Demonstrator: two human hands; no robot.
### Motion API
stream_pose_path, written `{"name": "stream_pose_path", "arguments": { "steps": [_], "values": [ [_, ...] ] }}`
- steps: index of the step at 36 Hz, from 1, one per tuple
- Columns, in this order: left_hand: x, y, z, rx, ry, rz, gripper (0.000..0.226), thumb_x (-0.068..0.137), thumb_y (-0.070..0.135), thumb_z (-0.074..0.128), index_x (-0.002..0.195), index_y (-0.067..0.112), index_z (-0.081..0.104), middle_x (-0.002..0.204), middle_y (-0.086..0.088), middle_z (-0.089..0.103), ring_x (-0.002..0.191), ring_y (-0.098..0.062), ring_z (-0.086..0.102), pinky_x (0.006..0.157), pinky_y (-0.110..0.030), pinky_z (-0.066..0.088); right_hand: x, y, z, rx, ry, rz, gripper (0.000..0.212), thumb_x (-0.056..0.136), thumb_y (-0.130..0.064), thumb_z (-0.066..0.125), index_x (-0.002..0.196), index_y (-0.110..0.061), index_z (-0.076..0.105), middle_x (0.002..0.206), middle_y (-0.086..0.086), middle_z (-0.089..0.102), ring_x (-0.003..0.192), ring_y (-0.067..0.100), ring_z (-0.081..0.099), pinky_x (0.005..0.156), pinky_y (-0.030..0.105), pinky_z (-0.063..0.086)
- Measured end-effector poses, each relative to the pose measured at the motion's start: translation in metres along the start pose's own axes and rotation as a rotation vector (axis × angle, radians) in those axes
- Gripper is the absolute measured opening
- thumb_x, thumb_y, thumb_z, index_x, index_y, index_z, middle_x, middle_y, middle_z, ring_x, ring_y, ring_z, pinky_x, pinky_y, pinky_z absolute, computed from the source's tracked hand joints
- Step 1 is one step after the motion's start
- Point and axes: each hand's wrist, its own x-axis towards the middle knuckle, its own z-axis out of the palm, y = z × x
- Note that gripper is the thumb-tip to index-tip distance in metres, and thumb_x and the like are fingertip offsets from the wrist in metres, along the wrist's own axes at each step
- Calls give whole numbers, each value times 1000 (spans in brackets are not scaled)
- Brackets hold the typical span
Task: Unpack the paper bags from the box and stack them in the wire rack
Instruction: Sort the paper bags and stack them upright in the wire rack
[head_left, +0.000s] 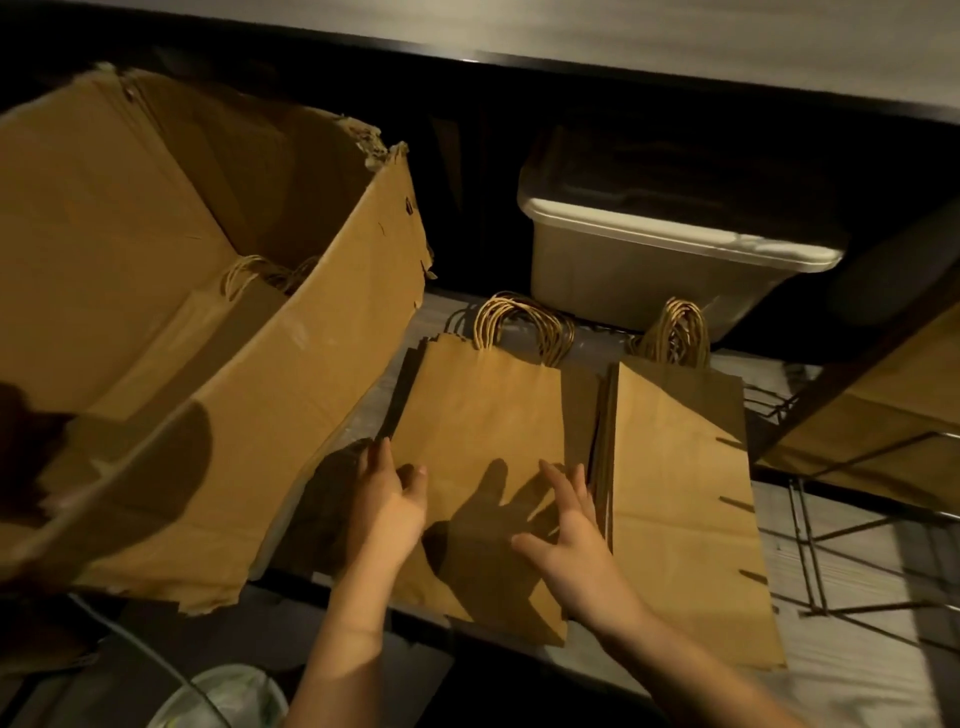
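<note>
Two stacks of flat brown paper bags with twisted handles lie side by side on the wire rack shelf (841, 571). My left hand (387, 501) rests with spread fingers against the left edge of the left stack (483, 415). My right hand (574, 540) lies open on that stack's right edge, beside the right stack (685, 467). Neither hand grips anything. The big torn cardboard box (270, 415) stands at the left, with more bags (208, 322) lying inside it, handles showing.
A translucent plastic bin (649, 260) sits at the back of the shelf behind the stacks. A dark rack post (857, 358) slants at the right. Above runs the shelf's dark edge (675, 67). A pale round container (228, 696) and a cable lie below left.
</note>
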Motion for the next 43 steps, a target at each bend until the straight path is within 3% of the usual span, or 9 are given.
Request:
{"name": "stream_pose_path", "arguments": {
  "steps": [10, 15, 19, 25, 27, 32, 35, 39, 43],
  "values": [
    [-1, -8, -6, -127, -9, -51, 59, 98, 33, 46, 150, 29, 18, 151, -5, 33, 128, -30, 44, 96, -42, 41, 0, 6, 7, 440, 56, 80, 83, 82, -20, 69, 146, -38, 20, 151, 2, 28, 136, 24, 32, 113, 45, 30],
    [-3, -18, -13, -284, 10, -33, 63, 97, 29, 48, 151, 28, 15, 151, -3, 33, 134, -27, 37, 104, -40, 34, -2, 1, 1, 688, 97, 71, 69, 89, -5, 59, 146, -25, 25, 115, -1, 57, 91, 10, 56, 72, 22, 46],
    [-7, -23, -15, -415, 91, -44, 53, 97, 23, 50, 146, 24, 30, 145, -7, 40, 129, -27, 42, 101, -37, 36, -7, 2, -4, 762, 121, 20, 70, 89, -12, 59, 148, -27, 24, 148, -1, 36, 113, 11, 47, 90, 26, 39],
    [-18, -23, -8, -447, 158, -60, 51, 96, 21, 52, 144, 23, 35, 143, -8, 43, 127, -29, 44, 99, -39, 38, -17, -6, -12, 576, -80, -103, 55, 90, -17, 60, 134, -37, 34, 118, -8, 62, 98, 5, 62, 70, 14, 48],
    [-21, -22, -7, -430, 176, -75, 51, 96, 20, 52, 144, 21, 36, 142, -9, 45, 126, -30, 45, 98, -38, 38, -19, -4, -10, 443, -141, -136, 44, 90, -14, 60, 121, -41, 43, 120, -14, 60, 104, 2, 60, 77, 11, 48],
    [-30, -22, -5, -470, 216, -96, 49, 94, 19, 54, 141, 21, 40, 139, -9, 47, 125, -29, 46, 101, -40, 38, -29, 3, -10, -112, 21, -310, 48, 92, -21, 58, 106, -59, 33, 119, -27, 40, 128, 8, 28, 101, 18, 27],
    [-37, -20, -3, -504, 236, -97, 51, 95, 21, 54, 143, 20, 38, 140, -8, 45, 127, -29, 43, 103, -42, 36, -34, 3, -18, -73, 105, -352, 58, 89, -13, 63, 105, -62, 36, 144, -19, 17, 138, 8, 13, 112, 30, 23],
    [-47, -15, 3, -485, 282, -103, 53, 95, 25, 53, 143, 15, 36, 142, -13, 42, 128, -32, 40, 106, -47, 35, -43, 2, -33, 404, 8, -302, 66, 87, 10, 55, 115, -49, 40, 137, -13, 38, 110, 12, 61, 83, 24, 54],
    [-55, -5, 8, -473, 272, -97, 46, 95, 28, 53, 138, 16, 43, 139, -14, 42, 125, -33, 41, 103, -48, 37, -52, 3, -47, 507, 72, -266, 77, 86, 7, 58, 134, -45, 26, 110, -14, 52, 83, 12, 71, 63, 19, 55]
  ]
}}
